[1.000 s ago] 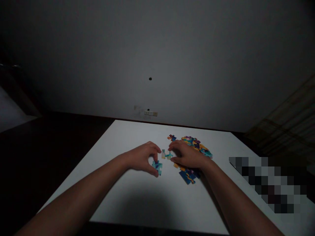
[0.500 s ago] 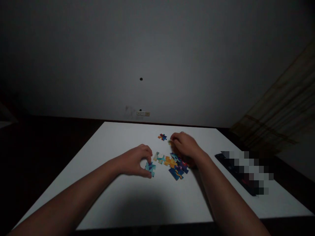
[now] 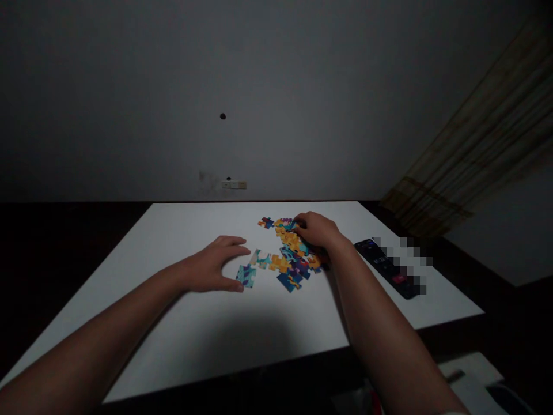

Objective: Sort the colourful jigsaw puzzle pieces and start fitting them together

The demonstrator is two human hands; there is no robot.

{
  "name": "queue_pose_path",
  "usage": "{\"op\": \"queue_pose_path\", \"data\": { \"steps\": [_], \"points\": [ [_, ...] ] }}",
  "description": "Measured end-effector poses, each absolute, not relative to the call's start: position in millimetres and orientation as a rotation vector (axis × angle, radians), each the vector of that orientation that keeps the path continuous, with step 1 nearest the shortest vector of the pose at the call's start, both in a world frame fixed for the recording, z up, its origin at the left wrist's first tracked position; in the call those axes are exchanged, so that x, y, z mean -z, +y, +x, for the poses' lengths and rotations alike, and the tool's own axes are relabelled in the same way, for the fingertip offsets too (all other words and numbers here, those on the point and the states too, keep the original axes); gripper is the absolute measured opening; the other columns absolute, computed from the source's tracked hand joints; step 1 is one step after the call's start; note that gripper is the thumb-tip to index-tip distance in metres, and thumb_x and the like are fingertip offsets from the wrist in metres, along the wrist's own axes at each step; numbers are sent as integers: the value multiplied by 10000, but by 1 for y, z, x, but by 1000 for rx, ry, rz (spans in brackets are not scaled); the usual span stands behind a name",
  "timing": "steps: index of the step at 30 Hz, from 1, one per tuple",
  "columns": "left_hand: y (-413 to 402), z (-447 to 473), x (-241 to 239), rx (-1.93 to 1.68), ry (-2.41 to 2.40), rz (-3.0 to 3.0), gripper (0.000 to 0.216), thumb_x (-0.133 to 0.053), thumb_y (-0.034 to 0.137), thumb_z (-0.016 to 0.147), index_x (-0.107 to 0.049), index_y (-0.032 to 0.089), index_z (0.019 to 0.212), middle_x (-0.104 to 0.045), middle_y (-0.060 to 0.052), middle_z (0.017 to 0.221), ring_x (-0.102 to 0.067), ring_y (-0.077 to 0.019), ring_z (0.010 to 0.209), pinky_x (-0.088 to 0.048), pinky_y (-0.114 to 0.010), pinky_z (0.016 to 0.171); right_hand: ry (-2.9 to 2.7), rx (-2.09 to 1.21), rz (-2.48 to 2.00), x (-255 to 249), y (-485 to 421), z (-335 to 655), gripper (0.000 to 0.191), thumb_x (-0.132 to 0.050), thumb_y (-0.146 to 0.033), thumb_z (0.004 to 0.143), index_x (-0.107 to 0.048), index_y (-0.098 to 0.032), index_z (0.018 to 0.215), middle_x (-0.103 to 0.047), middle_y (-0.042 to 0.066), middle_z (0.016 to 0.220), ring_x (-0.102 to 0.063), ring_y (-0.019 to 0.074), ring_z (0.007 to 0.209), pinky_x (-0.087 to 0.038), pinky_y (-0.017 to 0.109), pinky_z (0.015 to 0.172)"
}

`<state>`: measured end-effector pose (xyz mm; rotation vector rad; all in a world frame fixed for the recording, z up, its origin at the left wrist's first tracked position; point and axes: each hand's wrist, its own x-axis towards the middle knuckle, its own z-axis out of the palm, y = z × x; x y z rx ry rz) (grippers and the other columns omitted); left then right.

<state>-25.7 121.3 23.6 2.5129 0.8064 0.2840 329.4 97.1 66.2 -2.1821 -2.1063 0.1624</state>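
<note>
A partly joined jigsaw puzzle (image 3: pixel 283 264) of yellow, blue and purple pieces lies on the white table (image 3: pixel 181 334). My left hand (image 3: pixel 216 262) rests at its left with fingers spread. Its thumb is close to a teal puzzle piece (image 3: pixel 246 276) at the cluster's lower left corner. Curled over the upper right of the puzzle, my right hand (image 3: pixel 317 229) has its fingertips closed on a puzzle piece (image 3: pixel 290 225) near the top edge. The palm hides some pieces beneath it. A small red and blue puzzle piece (image 3: pixel 266 222) lies at the far left of the top row.
To the right of my right forearm lies a dark phone (image 3: pixel 384 265), partly pixelated. Behind the table stands a grey wall with a socket strip (image 3: pixel 234 185). A curtain (image 3: pixel 449 173) hangs at the right. Below the table's near edge, a pale object (image 3: pixel 470 369) shows.
My left hand's fingers have spread away from the teal piece. My right hand now bears on the upper pieces, and more yellow pieces show beside it. The whole view has shifted.
</note>
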Motion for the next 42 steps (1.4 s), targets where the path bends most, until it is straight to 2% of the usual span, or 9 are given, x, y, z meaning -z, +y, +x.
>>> {"op": "queue_pose_path", "data": {
  "steps": [5, 11, 15, 19, 25, 34, 38, 40, 42],
  "points": [
    [119, -24, -28, -275, 803, 2517, 684, -890, 553, 848, -706, 237, 1426, -529, -128, 1677, -451, -341, 1548, -374, -468, 1292, -2085, -158, -2157, -65, 98, 332, 357, -627, -332, 992, -799, -276, 1300, -782, 128, 1351, -729, 343, 1198, -551, 399, 891],
    [117, -24, -33, -280, 787, 2501, 506, -868, 541, 879, -761, 243, 1274, -567, -109, 1627, -482, -321, 1506, -404, -448, 1262, -1928, -165, -2220, -68, 99, 330, 292, -584, -268, 970, -792, -249, 1173, -819, 141, 1213, -749, 343, 1103, -545, 398, 831],
    [117, -24, -34, -305, 764, 2517, 418, -868, 494, 892, -785, 236, 1211, -594, -101, 1587, -501, -315, 1487, -406, -436, 1260, -1817, -168, -2131, -65, 100, 331, 335, -554, -265, 997, -743, -234, 1272, -814, 138, 1225, -749, 320, 1097, -545, 383, 865],
    [120, -25, -30, -325, 749, 2516, 431, -881, 517, 879, -784, 244, 1198, -613, -94, 1569, -519, -330, 1477, -426, -456, 1252, -1714, -184, -1978, -57, 107, 336, 453, -540, -248, 1006, -681, -181, 1432, -796, 164, 1285, -758, 314, 1101, -559, 387, 925],
    [126, -26, -21, -356, 719, 2519, 457, -911, 552, 834, -794, 275, 1177, -631, -116, 1557, -536, -350, 1476, -440, -488, 1247, -1518, -261, -1756, -49, 118, 341, 279, -616, -293, 980, -816, -226, 1165, -815, 139, 1224, -770, 315, 1088, -584, 422, 972],
    [126, -27, -18, -409, 697, 2530, 483, -905, 566, 834, -792, 255, 1186, -649, -139, 1538, -554, -347, 1467, -452, -461, 1231, -1419, -599, -1493, -52, 112, 313, 258, -789, -396, 871, -815, -223, 1061, -829, 109, 1090, -763, 276, 948, -620, 409, 861],
    [126, -24, -20, -511, 712, 2472, 418, -765, 561, 958, -767, 221, 1201, -741, -134, 1392, -648, -317, 1337, -489, -458, 1179, -1557, -866, -1347, -48, 104, 288, 217, -845, -407, 840, -820, -257, 995, -833, 85, 1047, -756, 262, 948, -619, 383, 843],
    [125, -22, -20, -584, 766, 2379, 408, -686, 538, 1011, -743, 207, 1244, -769, -124, 1325, -697, -293, 1250, -522, -444, 1130, -1638, -988, -1290, -43, 100, 276, 188, -836, -392, 847, -829, -270, 989, -829, 66, 1004, -750, 245, 906, -605, 359, 788],
    [125, -20, -20, -680, 813, 2258, 474, -698, 517, 1002, -697, 190, 1345, -775, -129, 1312, -721, -283, 1218, -543, -432, 1100, -1739, -1055, -1257, -38, 97, 268, 178, -816, -391, 869, -845, -282, 1006, -812, 48, 914, -726, 224, 807, -569, 341, 708]
  ]
}}
